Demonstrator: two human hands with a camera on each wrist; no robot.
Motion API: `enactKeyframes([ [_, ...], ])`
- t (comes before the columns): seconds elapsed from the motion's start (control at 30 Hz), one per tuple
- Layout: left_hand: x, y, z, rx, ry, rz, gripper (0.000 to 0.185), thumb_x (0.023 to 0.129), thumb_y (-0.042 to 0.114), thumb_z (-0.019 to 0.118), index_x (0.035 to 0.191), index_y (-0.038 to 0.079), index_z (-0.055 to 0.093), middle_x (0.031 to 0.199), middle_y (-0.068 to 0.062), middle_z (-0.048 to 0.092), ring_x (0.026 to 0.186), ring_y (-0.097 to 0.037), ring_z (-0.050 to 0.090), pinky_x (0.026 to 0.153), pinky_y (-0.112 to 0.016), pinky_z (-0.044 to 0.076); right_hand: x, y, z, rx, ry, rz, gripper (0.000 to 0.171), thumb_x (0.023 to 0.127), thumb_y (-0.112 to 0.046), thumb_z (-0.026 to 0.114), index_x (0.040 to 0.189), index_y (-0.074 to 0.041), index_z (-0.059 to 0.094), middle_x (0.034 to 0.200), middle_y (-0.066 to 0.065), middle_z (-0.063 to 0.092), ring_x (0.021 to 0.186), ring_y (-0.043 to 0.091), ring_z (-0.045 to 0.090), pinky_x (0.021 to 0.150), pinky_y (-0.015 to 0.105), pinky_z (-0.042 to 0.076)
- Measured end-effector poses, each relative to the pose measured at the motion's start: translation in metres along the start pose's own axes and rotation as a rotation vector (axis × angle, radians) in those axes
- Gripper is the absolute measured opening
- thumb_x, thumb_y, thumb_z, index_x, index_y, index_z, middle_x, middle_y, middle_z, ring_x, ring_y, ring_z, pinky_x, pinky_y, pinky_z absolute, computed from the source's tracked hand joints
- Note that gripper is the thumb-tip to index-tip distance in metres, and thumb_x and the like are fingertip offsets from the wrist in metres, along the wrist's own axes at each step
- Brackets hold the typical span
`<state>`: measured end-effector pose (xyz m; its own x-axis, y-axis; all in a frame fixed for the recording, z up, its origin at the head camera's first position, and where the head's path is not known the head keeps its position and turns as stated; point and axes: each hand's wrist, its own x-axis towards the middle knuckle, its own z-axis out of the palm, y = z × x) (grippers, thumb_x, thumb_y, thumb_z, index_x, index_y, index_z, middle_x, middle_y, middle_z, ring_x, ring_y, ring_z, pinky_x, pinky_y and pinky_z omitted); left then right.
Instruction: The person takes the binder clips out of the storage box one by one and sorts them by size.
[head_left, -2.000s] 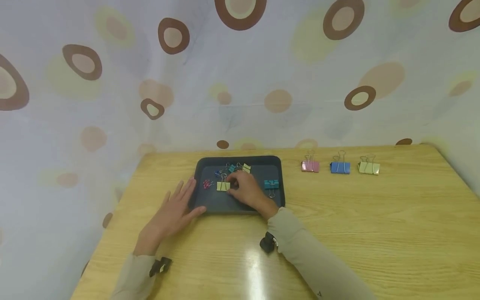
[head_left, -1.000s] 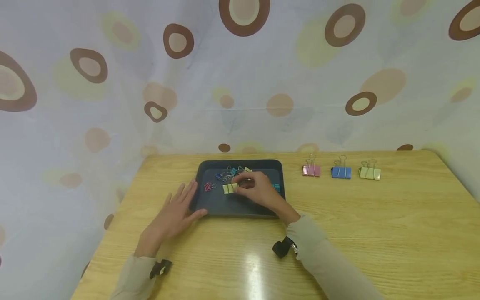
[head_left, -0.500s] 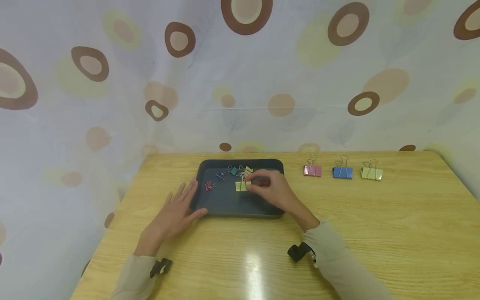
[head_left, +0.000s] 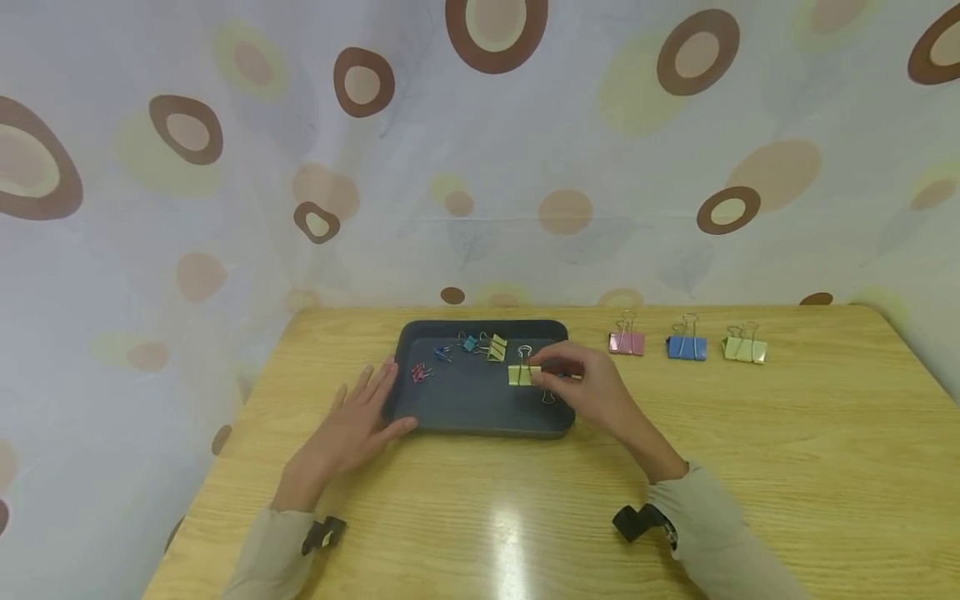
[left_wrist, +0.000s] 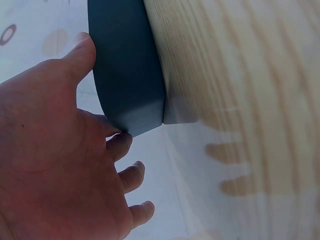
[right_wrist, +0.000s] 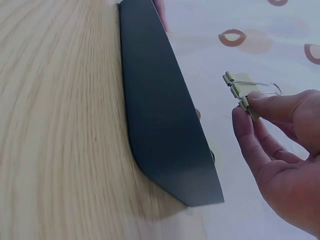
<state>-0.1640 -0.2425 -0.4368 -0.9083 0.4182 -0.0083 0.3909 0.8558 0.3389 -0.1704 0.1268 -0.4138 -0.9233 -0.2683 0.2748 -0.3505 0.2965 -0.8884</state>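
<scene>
- Right hand [head_left: 592, 392]: thumb and fingertips pinched on a yellow binder clip [head_left: 520, 375], held clear above the right part of the dark tray [head_left: 480, 417]. The clip sits at the hand's fingertips, on its left side in the head view.
- Clip attitude: body roughly level, long axis running left to right; wire handles [head_left: 525, 353] stand up and away from the person. In the right wrist view the clip [right_wrist: 240, 92] is held off the tray, beyond its rim [right_wrist: 165, 125].
- Left hand [head_left: 352, 429]: fingers straight, lying flat on the wooden surface [head_left: 750, 467] against the tray's left edge, holding nothing. The left wrist view shows thumb and fingers [left_wrist: 120, 142] touching the tray corner [left_wrist: 130, 90].
- Nearer hand: the right, which alone holds the clip.
- Elsewhere: small clips at the tray's far left [head_left: 420, 372] and far edge [head_left: 480, 344]; pink [head_left: 626, 342], blue [head_left: 686, 347] and yellow [head_left: 745, 348] clips in a row on the surface to the right.
- Obscured: a teal clip under the right hand, only a wire loop [head_left: 548, 397] showing; the grip's underside cannot be made out.
</scene>
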Motion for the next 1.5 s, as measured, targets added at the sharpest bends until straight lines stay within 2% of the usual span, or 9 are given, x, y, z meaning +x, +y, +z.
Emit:
enactKeyframes([
  [0.3, 0.000, 0.000, 0.000, -0.006, -0.005, 0.000, 0.092, 0.102, 0.059, 0.053, 0.165, 0.006, 0.012, 0.172, -0.009, 0.010, 0.155, -0.042, 0.010, 0.120, -0.069, 0.008, -0.014, 0.011, -0.020, -0.001, 0.061, 0.006, 0.015, 0.093, -0.005, 0.076, 0.109, -0.004, 0.077, 0.107, 0.011, 0.073, 0.098, 0.026, 0.073, 0.081, 0.026, 0.060],
  [0.57, 0.000, 0.000, 0.000, -0.007, -0.008, -0.002, 0.092, 0.102, 0.059, 0.053, 0.165, 0.007, 0.011, 0.172, -0.008, 0.009, 0.156, -0.042, 0.009, 0.120, -0.069, 0.008, -0.026, 0.019, -0.039, -0.087, 0.126, -0.041, 0.015, 0.092, -0.002, 0.076, 0.107, -0.003, 0.077, 0.101, 0.010, 0.074, 0.091, 0.012, 0.070, 0.084, 0.020, 0.056],
  [0.7, 0.000, 0.001, -0.001, -0.006, -0.002, 0.002, 0.092, 0.102, 0.059, 0.053, 0.165, 0.006, 0.012, 0.172, -0.010, 0.010, 0.155, -0.043, 0.010, 0.120, -0.069, 0.008, -0.032, 0.027, -0.047, -0.100, 0.137, -0.031, 0.015, 0.092, -0.001, 0.076, 0.107, -0.002, 0.076, 0.102, 0.011, 0.074, 0.091, 0.008, 0.070, 0.086, 0.017, 0.055],
  [0.93, -0.002, 0.004, -0.002, -0.010, 0.027, 0.017, 0.090, 0.102, 0.056, 0.054, 0.164, 0.002, 0.017, 0.170, -0.014, 0.015, 0.154, -0.046, 0.014, 0.118, -0.072, 0.012, -0.038, 0.040, -0.063, -0.165, 0.143, 0.064, 0.018, 0.094, -0.007, 0.075, 0.111, -0.001, 0.075, 0.105, 0.014, 0.076, 0.093, 0.009, 0.072, 0.084, 0.013, 0.053],
  [1.13, -0.002, 0.005, -0.003, -0.034, 0.035, 0.025, 0.090, 0.102, 0.057, 0.054, 0.163, 0.001, 0.018, 0.170, -0.015, 0.016, 0.153, -0.046, 0.014, 0.117, -0.073, 0.012, -0.044, 0.047, -0.077, -0.215, 0.159, 0.152, 0.020, 0.095, -0.010, 0.075, 0.113, 0.001, 0.075, 0.110, 0.019, 0.075, 0.104, 0.033, 0.072, 0.083, 0.010, 0.051],
  [1.2, -0.002, 0.004, -0.002, -0.031, 0.033, 0.025, 0.091, 0.102, 0.058, 0.053, 0.164, 0.002, 0.017, 0.170, -0.014, 0.015, 0.154, -0.046, 0.013, 0.118, -0.072, 0.011, -0.045, 0.049, -0.081, -0.226, 0.163, 0.169, 0.020, 0.096, -0.010, 0.074, 0.113, 0.001, 0.075, 0.110, 0.019, 0.075, 0.105, 0.037, 0.071, 0.082, 0.010, 0.051],
  [1.27, -0.002, 0.002, -0.001, -0.028, 0.032, 0.026, 0.091, 0.102, 0.060, 0.051, 0.164, 0.003, 0.016, 0.171, -0.014, 0.015, 0.154, -0.046, 0.012, 0.118, -0.072, 0.010, -0.046, 0.051, -0.084, -0.235, 0.161, 0.194, 0.021, 0.096, -0.012, 0.074, 0.113, 0.001, 0.075, 0.110, 0.019, 0.075, 0.103, 0.035, 0.072, 0.081, 0.011, 0.051],
  [1.43, -0.002, 0.000, 0.001, -0.035, 0.032, 0.031, 0.091, 0.102, 0.060, 0.050, 0.165, 0.004, 0.014, 0.171, -0.014, 0.014, 0.154, -0.046, 0.012, 0.118, -0.072, 0.009, -0.048, 0.057, -0.088, -0.247, 0.150, 0.254, 0.021, 0.096, -0.015, 0.075, 0.111, -0.001, 0.076, 0.108, 0.016, 0.076, 0.096, 0.019, 0.074, 0.079, 0.014, 0.052],
  [1.5, -0.003, 0.001, 0.001, -0.042, 0.034, 0.029, 0.091, 0.102, 0.058, 0.052, 0.164, 0.003, 0.014, 0.171, -0.015, 0.014, 0.154, -0.046, 0.012, 0.118, -0.072, 0.009, -0.048, 0.060, -0.090, -0.254, 0.147, 0.262, 0.021, 0.096, -0.016, 0.075, 0.111, -0.001, 0.076, 0.107, 0.016, 0.076, 0.095, 0.019, 0.074, 0.079, 0.014, 0.053],
])
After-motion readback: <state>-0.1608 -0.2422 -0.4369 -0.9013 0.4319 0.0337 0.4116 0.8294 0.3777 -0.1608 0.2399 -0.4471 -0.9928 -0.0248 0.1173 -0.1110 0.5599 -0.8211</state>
